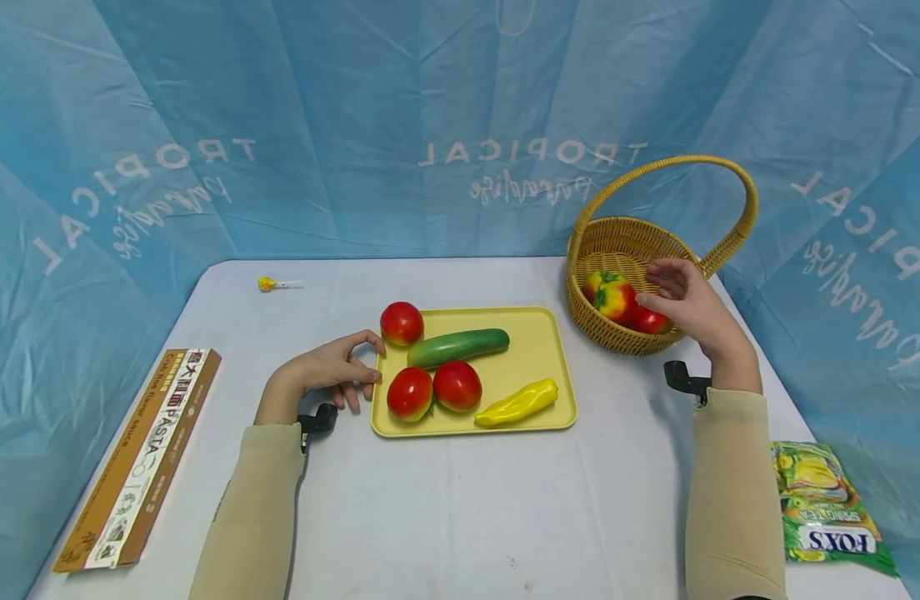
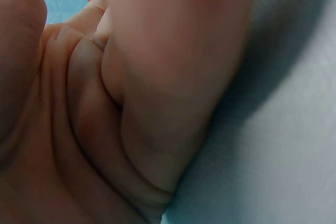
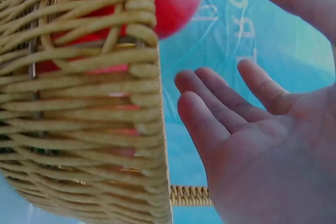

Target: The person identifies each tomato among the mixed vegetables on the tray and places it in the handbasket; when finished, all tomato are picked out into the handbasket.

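Note:
My left hand (image 1: 325, 371) is at the left rim of a yellow tray (image 1: 538, 350), thumb and index fingertips touching it, other fingers loosely bent. On the tray lie a green cucumber (image 1: 460, 347), a yellow pepper (image 1: 518, 403) and three red tomatoes, one (image 1: 402, 323) at the back left corner, another (image 1: 410, 393) in front and one (image 1: 457, 386) beside that. Over the right side of a wicker basket (image 1: 617, 335), my right hand (image 3: 273, 129) spreads its fingers and holds nothing. Below it sit a red tomato (image 3: 178, 1) and red-yellow, pepper-like pieces (image 1: 616, 298).
The basket's tall handle (image 1: 681, 161) arches up behind the right hand. A pasta box (image 1: 141, 458) lies at the left and a green candy bag (image 1: 831, 504) at the right edge. A small yellow lollipop (image 1: 267, 284) is at the back left. A blue curtain (image 1: 370, 125) surrounds the table.

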Action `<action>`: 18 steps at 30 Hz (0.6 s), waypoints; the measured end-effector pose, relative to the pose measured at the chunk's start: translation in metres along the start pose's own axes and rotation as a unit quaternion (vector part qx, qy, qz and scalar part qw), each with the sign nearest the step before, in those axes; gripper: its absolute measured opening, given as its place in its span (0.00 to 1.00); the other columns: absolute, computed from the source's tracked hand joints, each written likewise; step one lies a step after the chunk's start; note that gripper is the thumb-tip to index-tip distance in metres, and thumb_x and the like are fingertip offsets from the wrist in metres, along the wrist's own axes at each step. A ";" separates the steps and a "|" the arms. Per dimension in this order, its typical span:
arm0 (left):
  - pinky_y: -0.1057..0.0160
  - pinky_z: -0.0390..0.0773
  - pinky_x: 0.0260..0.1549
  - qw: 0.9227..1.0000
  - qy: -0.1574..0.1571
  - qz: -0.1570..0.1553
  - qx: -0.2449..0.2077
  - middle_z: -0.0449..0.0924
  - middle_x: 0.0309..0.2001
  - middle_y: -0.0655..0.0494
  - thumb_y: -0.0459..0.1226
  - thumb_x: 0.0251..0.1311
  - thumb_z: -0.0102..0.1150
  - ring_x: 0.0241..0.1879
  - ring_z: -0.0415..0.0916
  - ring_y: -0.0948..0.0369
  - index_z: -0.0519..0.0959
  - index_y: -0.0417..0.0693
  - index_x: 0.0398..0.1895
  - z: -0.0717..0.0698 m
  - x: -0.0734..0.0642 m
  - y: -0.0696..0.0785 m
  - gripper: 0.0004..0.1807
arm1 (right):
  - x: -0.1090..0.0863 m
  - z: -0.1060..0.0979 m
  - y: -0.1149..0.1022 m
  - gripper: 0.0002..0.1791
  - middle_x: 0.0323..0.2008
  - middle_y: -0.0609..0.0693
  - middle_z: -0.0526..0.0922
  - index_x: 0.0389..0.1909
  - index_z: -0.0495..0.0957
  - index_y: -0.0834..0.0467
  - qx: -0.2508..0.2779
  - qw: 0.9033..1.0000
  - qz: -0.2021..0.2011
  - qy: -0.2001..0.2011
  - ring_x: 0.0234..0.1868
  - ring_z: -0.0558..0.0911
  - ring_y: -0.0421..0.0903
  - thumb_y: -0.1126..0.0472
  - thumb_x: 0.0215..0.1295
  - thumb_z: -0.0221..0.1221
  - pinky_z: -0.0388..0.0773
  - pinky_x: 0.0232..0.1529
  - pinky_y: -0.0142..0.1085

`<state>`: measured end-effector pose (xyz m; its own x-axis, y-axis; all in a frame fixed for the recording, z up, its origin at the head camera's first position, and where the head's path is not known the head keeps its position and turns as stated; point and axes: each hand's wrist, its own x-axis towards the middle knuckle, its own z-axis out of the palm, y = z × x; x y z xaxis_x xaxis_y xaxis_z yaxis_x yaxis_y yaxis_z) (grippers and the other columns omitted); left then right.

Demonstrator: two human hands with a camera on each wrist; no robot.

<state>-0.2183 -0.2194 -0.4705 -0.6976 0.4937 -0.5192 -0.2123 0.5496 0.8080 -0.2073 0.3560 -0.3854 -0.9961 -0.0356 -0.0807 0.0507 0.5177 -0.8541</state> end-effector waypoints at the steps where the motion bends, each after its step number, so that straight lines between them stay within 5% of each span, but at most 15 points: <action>1: 0.65 0.84 0.23 1.000 0.000 0.000 0.000 0.88 0.31 0.48 0.44 0.70 0.67 0.21 0.88 0.54 0.62 0.53 0.67 0.000 0.000 0.000 0.29 | 0.000 -0.001 0.000 0.44 0.80 0.63 0.61 0.81 0.50 0.61 0.004 1.000 -0.002 0.005 0.81 0.62 0.61 0.53 0.76 0.64 0.57 0.84 0.56; 11: 0.65 0.84 0.22 1.000 -0.002 0.006 0.000 0.88 0.31 0.48 0.44 0.71 0.66 0.21 0.88 0.54 0.62 0.53 0.67 0.000 -0.001 0.001 0.29 | -0.004 -0.005 -0.004 0.41 0.79 0.58 0.63 0.80 0.54 0.58 0.002 1.000 -0.002 0.018 0.81 0.64 0.56 0.51 0.76 0.64 0.58 0.84 0.50; 18: 0.65 0.84 0.23 1.000 -0.002 0.004 -0.001 0.88 0.31 0.48 0.44 0.71 0.66 0.21 0.87 0.54 0.62 0.53 0.67 0.000 0.000 0.000 0.29 | -0.008 0.005 -0.020 0.39 0.77 0.57 0.67 0.78 0.57 0.56 0.022 0.999 -0.041 0.021 0.79 0.67 0.56 0.53 0.74 0.65 0.61 0.83 0.50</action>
<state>-0.2183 -0.2188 -0.4704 -0.6968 0.4998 -0.5144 -0.2084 0.5452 0.8120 -0.2001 0.3414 -0.3706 -0.9991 -0.0397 0.0120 -0.0295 0.4765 -0.8787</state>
